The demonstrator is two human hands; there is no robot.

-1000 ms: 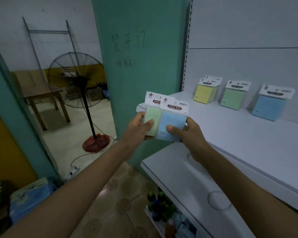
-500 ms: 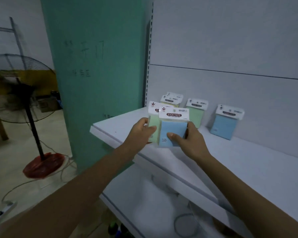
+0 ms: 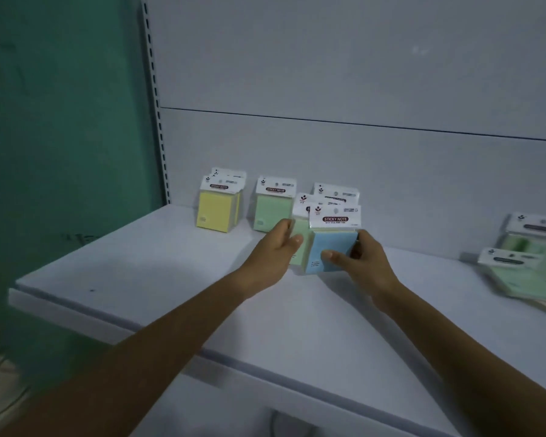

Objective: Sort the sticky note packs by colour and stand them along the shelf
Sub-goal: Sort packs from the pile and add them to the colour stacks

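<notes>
Sticky note packs, shelf stock, listed left to right.

- Teal wall (image 3: 60,152): borders the unit on the left.
- White shelf (image 3: 171,279): carries all the stock below.
- Yellow packs (image 3: 216,212): two, upright against the back panel, one close behind the other.
- Standing green pack (image 3: 270,212): one, upright against the back panel, just beside the yellow packs.
- Left hand (image 3: 275,250): grips the held green pack (image 3: 298,244), thumb across its front, just in front of the standing green pack.
- Held blue pack (image 3: 331,253): overlaps the front of the held green pack. The right hand (image 3: 364,263) pinches it, thumb on the face and fingers at the right edge. The hands are close together, each clamped on its own pack. Whether the lower edges touch the shelf cannot be told.
- Rear pack (image 3: 336,192): only the white header shows behind the held pair, so its colour is hidden.
- Loose green packs (image 3: 533,269): lying flat at the far right, well apart from the row; blurred, count unclear.

Status, as judged: the task is part done. A row is begun with yellow, then green. Still to do: stand the two held packs with their own colours, then stand the flat packs at the right.
</notes>
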